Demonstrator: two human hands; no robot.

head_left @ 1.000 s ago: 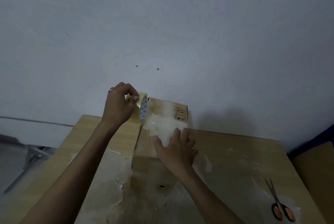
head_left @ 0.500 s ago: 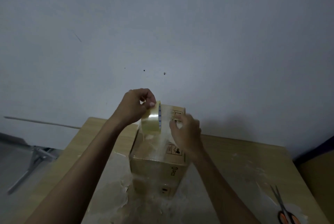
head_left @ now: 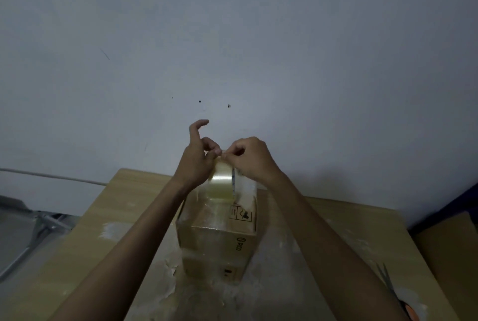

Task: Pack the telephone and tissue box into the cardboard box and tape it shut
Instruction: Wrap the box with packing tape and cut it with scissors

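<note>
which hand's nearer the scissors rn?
Right. The right hand pinches the tape roll's top, up-left of the scissors; the left hand holds the roll's left side, farther away.

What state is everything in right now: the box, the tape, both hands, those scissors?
cardboard box: flaps closed, standing on the table, glossy tape across its top.
tape roll: held on edge over the box's far end.
left hand: grips the tape roll, forefinger raised.
right hand: pinches at the roll's top rim.
scissors: lying on the table, partly out of frame.
</note>
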